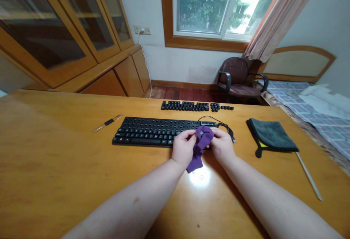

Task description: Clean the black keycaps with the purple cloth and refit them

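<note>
My left hand [183, 147] and my right hand [222, 145] both pinch a purple cloth [197, 155] in front of me. The cloth is bunched at the top between my fingers, and its lower end hangs toward the table. A small greyish spot shows in its upper fold; I cannot make out what it is. Just behind my hands lies a black keyboard [144, 131]. Keycaps sit on its lower rows, while its upper rows show bare key posts. My hands and the cloth hide its right end. Loose black keycaps [186, 106] are lined up in rows beyond it.
On the wooden table [82, 180], a clear tool with a black grip [108, 121] lies at left. A coiled black cable [228, 128] is behind my right hand. To the right are a folded dark grey cloth [273, 134] and a thin pale stick [308, 176].
</note>
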A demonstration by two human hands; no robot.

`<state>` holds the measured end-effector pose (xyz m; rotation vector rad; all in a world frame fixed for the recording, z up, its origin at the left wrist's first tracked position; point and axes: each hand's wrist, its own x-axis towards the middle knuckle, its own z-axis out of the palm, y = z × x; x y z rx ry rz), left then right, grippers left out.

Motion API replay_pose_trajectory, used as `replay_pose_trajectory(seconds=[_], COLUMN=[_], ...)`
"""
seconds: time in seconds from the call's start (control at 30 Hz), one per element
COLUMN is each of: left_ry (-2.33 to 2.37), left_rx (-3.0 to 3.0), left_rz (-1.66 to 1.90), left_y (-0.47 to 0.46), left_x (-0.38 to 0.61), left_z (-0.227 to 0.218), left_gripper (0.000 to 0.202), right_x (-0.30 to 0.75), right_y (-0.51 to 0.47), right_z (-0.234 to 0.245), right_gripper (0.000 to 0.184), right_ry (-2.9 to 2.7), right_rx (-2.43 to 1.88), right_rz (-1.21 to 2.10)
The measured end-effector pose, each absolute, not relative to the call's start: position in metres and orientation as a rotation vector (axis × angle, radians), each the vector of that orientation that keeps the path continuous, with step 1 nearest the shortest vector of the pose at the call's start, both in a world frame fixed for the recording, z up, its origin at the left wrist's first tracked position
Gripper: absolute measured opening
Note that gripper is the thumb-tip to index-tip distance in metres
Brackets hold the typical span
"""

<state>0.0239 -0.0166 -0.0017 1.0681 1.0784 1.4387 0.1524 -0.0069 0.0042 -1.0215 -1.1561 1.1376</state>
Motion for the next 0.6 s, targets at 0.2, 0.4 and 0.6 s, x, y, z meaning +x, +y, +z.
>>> replay_pose_trajectory(seconds=[0.2, 0.4, 0.6], left_ry=[1.085, 1.142, 1.128], left_rx=[1.109, 1.208, 1.079], left_rz=[1.437, 1.466, 1.482], left_y=[-0.0171, -0.0199, -0.0166], left_x=[0.0243, 0.0211, 0.0209], left_z=[-0.0013, -0.0006, -0.0075], left_gripper=[0.019, 0.013, 0.015], right_x=[0.155, 0.1595, 0.1579], right_y=[-0.0038, -0.0022, -0.0023], right_z=[-0.001, 0.0011, -0.0017], right_gripper=[0.007, 0.012, 0.017], right_ry=[-1.231, -1.341, -1.26], right_rx=[-1.029, -1.025, -1.028], right_rz=[1.024, 1.07, 1.132])
